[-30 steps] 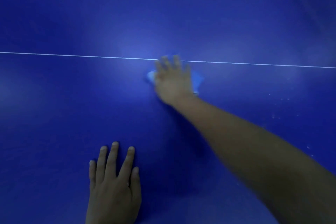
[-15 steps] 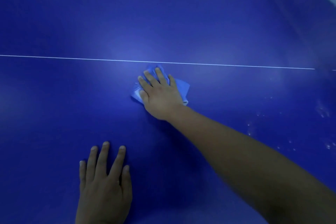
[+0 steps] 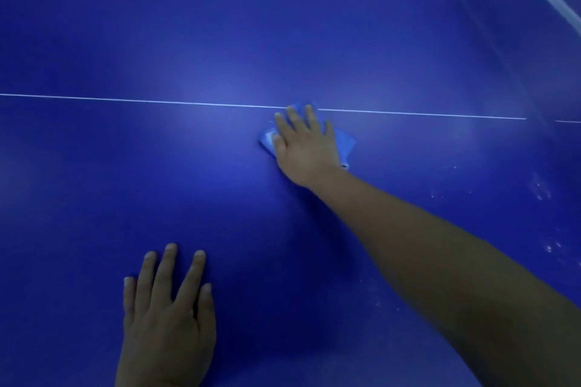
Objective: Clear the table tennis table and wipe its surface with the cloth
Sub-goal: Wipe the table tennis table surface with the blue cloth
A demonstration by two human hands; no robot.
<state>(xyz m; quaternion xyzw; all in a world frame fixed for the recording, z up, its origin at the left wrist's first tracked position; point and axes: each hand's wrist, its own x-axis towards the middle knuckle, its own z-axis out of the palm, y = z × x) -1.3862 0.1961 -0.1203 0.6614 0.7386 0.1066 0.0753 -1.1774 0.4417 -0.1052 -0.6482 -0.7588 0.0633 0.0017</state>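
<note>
Blue cloth lies under the flat, straight-fingered right hand.

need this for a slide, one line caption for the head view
Right hand presses a blue cloth flat on the table at its white line; left hand rests flat nearby.

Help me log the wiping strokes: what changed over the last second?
The right hand drew the cloth back from the white line, then pushed it forward onto the line again. The left hand stayed flat on the table.
</note>
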